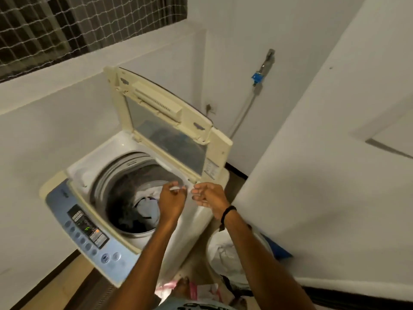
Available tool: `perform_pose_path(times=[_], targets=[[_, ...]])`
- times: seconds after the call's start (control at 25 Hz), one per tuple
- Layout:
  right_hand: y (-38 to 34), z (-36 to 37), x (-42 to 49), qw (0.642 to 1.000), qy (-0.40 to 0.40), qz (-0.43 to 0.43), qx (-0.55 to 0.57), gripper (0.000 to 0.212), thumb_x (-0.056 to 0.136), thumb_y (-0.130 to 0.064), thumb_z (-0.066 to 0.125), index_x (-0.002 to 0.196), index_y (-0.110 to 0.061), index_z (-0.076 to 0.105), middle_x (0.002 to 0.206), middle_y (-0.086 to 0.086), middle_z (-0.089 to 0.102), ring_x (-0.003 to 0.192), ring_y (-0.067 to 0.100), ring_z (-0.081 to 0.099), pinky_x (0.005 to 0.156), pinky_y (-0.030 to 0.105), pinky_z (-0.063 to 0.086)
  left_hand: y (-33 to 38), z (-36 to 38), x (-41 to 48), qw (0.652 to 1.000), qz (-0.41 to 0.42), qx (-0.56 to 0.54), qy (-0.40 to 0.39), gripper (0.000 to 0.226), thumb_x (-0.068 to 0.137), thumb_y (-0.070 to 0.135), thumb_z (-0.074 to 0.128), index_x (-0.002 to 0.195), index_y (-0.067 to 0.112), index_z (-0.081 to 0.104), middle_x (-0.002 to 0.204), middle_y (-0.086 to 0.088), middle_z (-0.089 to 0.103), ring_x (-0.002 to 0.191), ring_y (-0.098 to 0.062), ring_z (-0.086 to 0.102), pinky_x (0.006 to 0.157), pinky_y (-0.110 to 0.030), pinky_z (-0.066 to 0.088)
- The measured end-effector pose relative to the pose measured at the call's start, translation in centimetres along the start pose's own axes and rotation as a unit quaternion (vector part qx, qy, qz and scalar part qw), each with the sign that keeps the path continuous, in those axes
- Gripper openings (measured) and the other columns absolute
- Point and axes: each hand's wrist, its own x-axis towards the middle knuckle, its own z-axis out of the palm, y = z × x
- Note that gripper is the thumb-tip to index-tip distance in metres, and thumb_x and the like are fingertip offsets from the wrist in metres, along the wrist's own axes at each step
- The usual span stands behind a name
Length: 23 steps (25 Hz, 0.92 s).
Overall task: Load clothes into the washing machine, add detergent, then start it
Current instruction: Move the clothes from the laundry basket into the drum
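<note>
washer (73, 175) lid (165, 121) up | clothes (143, 206) in drum, dark + white | L hand (172, 201) grip pinching small white item (176, 188) over drum | R hand (207, 194) grip loose, holds nothing, by rim

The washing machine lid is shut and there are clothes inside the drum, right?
Not quite. In the head view the washing machine lid is open, tipped up at the back of the machine. The rest holds: clothes do lie inside the drum, dark and white ones. Both hands, the left hand and the right hand, are over the drum's rim.
</note>
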Motion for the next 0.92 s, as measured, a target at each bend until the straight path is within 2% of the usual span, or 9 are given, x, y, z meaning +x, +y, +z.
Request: perform_pose_path(times=[0.12,0.24,0.36,0.44,0.48,0.56,0.68,0.8,0.92], targets=[[3.1,-6.1,-1.0,0.996,0.072,0.036,0.027,0.027,0.091,0.001,0.045,0.102,-0.006,0.069,0.102,0.014,0.075,0.084,0.023,0.070,0.082,0.035,0.057,-2.4,5.9,-2.4,0.996,-0.014,0.048,-0.074,0.021,0.078,0.031,0.061,0.099,0.030,0.061,0.105,-0.004,0.072,0.094,-0.028,0.071,0.090,-0.048,0.056],[6.7,-11.3,-1.1,0.984,0.150,0.088,0.048,0.027,0.093,-0.003,0.043,0.093,-0.008,0.069,0.095,0.016,0.074,0.074,0.021,0.066,0.068,0.030,0.054,-4.8,11.1,-4.3,0.983,-0.050,0.119,-0.131,0.030,0.080,0.031,0.062,0.108,0.022,0.064,0.110,-0.006,0.072,0.098,-0.030,0.070,0.093,-0.044,0.054],[11.7,-15.9,0.5,0.970,0.133,0.185,0.088,0.026,0.098,-0.010,0.042,0.102,-0.002,0.067,0.087,0.010,0.074,0.083,0.024,0.063,0.070,0.030,0.050,-8.1,15.3,-4.6,0.969,-0.093,0.173,-0.151,0.024,0.089,0.020,0.065,0.112,0.011,0.066,0.112,-0.012,0.071,0.107,-0.033,0.065,0.095,-0.035,0.048],[15.5,-18.6,2.2,0.959,0.104,0.240,0.106,0.031,0.102,-0.020,0.039,0.116,-0.002,0.060,0.102,0.008,0.071,0.095,0.022,0.062,0.079,0.028,0.051,-11.6,18.4,-3.6,0.957,-0.126,0.205,-0.160,0.024,0.088,0.018,0.066,0.111,0.009,0.066,0.112,-0.013,0.072,0.110,-0.034,0.064,0.098,-0.034,0.046],[17.6,-19.8,3.3,0.961,0.096,0.245,0.083,0.028,0.102,-0.020,0.039,0.114,-0.006,0.060,0.103,0.006,0.067,0.089,0.018,0.062,0.073,0.025,0.051,-13.6,19.9,-3.0,0.952,-0.150,0.211,-0.161,0.023,0.087,0.017,0.067,0.108,0.010,0.067,0.110,-0.013,0.072,0.109,-0.033,0.065,0.098,-0.033,0.046],[21.7,-21.7,5.8,0.965,0.085,0.247,0.018,0.023,0.104,-0.015,0.039,0.093,-0.012,0.059,0.089,0.001,0.062,0.073,0.011,0.058,0.064,0.021,0.046,-18.6,22.5,-1.5,0.940,-0.196,0.222,-0.169,0.016,0.085,0.018,0.068,0.101,0.014,0.068,0.106,-0.012,0.073,0.106,-0.033,0.067,0.097,-0.032,0.048],[30.5,-24.8,11.6,0.952,0.087,0.292,-0.034,0.026,0.102,-0.010,0.042,0.080,-0.016,0.055,0.079,0.003,0.059,0.066,0.014,0.055,0.060,0.024,0.045,-27.9,27.0,1.1,0.927,-0.226,0.247,-0.169,0.009,0.085,0.023,0.065,0.093,0.024,0.066,0.111,-0.011,0.073,0.105,-0.034,0.067,0.098,-0.039,0.051],[40.6,-27.5,17.3,0.936,0.097,0.324,-0.101,0.016,0.093,-0.012,0.053,0.079,-0.017,0.059,0.081,0.007,0.065,0.066,0.018,0.062,0.067,0.033,0.053,-35.6,30.6,3.2,0.902,-0.233,0.311,-0.189,0.024,0.091,0.020,0.057,0.110,0.014,0.068,0.125,-0.005,0.065,0.118,-0.031,0.060,0.101,-0.032,0.047],[50.0,-29.2,22.2,0.901,0.075,0.344,-0.252,0.028,0.095,-0.016,0.049,0.067,-0.022,0.046,0.086,0.007,0.059,0.084,0.022,0.056,0.087,0.038,0.053,-43.6,34.4,5.6,0.891,-0.242,0.328,-0.202,0.029,0.093,0.019,0.056,0.120,0.011,0.064,0.133,-0.010,0.060,0.124,-0.030,0.057,0.102,-0.032,0.045]])
